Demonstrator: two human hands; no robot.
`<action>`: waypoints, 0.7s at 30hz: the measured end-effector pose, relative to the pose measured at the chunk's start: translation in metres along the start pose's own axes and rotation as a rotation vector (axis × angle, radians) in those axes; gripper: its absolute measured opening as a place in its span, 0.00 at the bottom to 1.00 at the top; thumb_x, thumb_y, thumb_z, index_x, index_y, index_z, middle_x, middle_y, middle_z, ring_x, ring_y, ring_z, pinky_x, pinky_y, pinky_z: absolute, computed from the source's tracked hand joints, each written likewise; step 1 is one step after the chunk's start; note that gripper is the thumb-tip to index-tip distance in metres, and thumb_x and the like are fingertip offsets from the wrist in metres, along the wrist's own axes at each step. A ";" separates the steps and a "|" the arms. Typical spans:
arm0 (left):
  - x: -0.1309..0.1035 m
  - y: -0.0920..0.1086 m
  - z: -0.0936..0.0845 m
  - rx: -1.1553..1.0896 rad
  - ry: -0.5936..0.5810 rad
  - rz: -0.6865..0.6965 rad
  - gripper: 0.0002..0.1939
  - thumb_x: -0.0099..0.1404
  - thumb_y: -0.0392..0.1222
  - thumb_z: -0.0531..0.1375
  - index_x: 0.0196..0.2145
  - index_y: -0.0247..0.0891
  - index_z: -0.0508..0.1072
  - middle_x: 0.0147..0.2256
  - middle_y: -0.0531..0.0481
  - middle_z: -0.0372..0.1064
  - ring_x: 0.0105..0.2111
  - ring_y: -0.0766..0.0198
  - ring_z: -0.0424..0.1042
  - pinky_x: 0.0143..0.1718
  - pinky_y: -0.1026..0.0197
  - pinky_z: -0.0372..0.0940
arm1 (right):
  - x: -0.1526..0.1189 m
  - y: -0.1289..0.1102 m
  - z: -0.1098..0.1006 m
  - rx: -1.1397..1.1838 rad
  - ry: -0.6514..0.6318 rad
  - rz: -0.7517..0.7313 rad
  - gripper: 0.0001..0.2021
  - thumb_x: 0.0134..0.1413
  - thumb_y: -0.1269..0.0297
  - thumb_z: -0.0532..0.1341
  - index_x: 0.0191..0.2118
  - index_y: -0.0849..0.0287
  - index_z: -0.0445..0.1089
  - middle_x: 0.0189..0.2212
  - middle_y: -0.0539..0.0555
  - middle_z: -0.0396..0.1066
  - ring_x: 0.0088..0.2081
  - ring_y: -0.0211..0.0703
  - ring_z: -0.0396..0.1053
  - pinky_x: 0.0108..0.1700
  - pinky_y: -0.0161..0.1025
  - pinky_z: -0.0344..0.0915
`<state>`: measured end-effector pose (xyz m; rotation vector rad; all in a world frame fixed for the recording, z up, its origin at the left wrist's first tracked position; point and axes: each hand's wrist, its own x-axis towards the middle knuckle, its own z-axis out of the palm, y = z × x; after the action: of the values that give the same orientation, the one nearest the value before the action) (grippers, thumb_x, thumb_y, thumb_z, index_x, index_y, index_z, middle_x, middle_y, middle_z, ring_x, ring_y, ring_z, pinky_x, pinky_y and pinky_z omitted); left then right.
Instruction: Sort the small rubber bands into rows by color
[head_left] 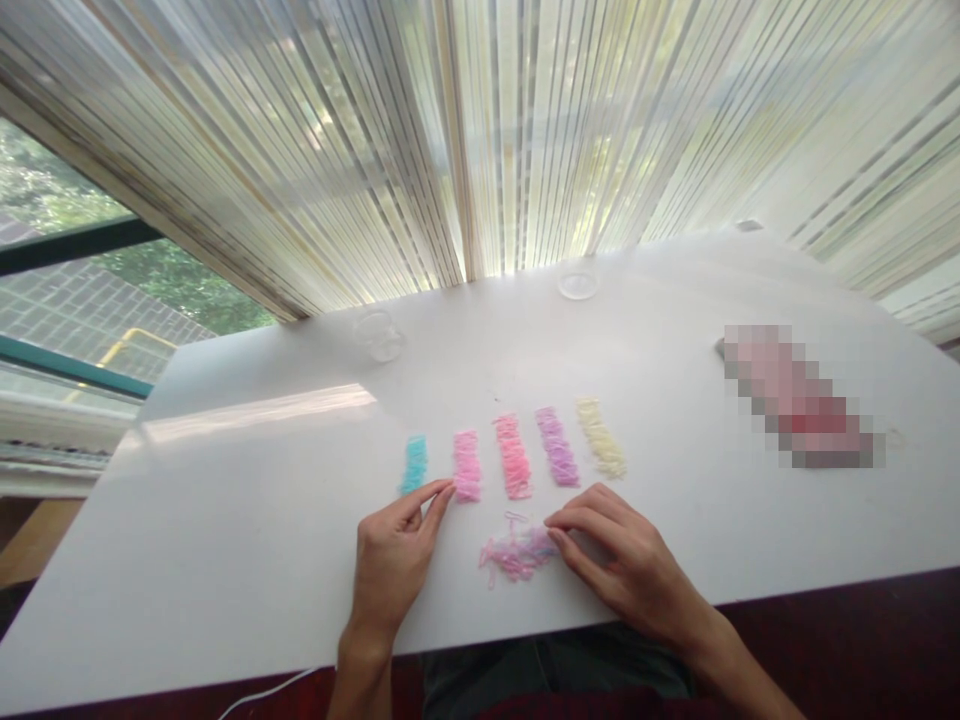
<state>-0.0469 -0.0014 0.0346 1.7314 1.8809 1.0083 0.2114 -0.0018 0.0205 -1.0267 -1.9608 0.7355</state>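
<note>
Pinching with left hand (390, 550), on what unclear, at oblong pink plastic-looking loop strip (466, 460); seemingly colour-sorting, next needing precise placement.

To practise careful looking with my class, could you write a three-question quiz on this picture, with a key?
1. Counting: how many single-colour rows of small pieces lie side by side on the table?
2. True or false: the right grip is beside the blue row.
3. Fill in: on the left grip, the fingertips are closest to the ____ row, second from the left.

Key:
1. Five.
2. False; it is at the mixed pile, in front of the rows.
3. Pink row.
</note>
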 end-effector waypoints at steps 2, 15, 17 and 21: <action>0.000 0.000 0.000 0.008 -0.007 -0.005 0.17 0.67 0.51 0.63 0.39 0.35 0.86 0.17 0.59 0.58 0.17 0.71 0.49 0.19 0.67 0.53 | 0.000 0.000 0.000 0.007 0.002 -0.003 0.06 0.67 0.72 0.61 0.42 0.55 0.74 0.33 0.52 0.75 0.35 0.44 0.73 0.37 0.40 0.71; -0.004 0.002 -0.007 0.058 -0.015 0.005 0.16 0.68 0.48 0.62 0.40 0.35 0.86 0.17 0.57 0.66 0.16 0.71 0.52 0.19 0.68 0.57 | 0.000 0.001 0.000 0.009 0.008 0.007 0.06 0.67 0.72 0.61 0.42 0.54 0.74 0.33 0.53 0.75 0.36 0.44 0.73 0.37 0.41 0.72; -0.009 0.002 -0.010 0.070 0.009 0.012 0.17 0.69 0.49 0.62 0.41 0.34 0.86 0.16 0.58 0.63 0.16 0.72 0.51 0.19 0.69 0.57 | 0.000 0.000 -0.001 0.008 0.009 0.010 0.06 0.67 0.71 0.61 0.42 0.55 0.74 0.33 0.53 0.75 0.36 0.44 0.73 0.38 0.41 0.72; -0.027 0.003 -0.012 0.102 -0.066 0.119 0.16 0.69 0.48 0.63 0.43 0.33 0.85 0.16 0.59 0.60 0.16 0.73 0.52 0.19 0.70 0.57 | 0.001 -0.001 -0.001 -0.001 0.008 0.005 0.06 0.67 0.71 0.61 0.41 0.54 0.75 0.33 0.53 0.75 0.35 0.44 0.73 0.37 0.41 0.72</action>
<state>-0.0489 -0.0305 0.0399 1.9311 1.8359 0.8988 0.2116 -0.0014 0.0219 -1.0340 -1.9525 0.7315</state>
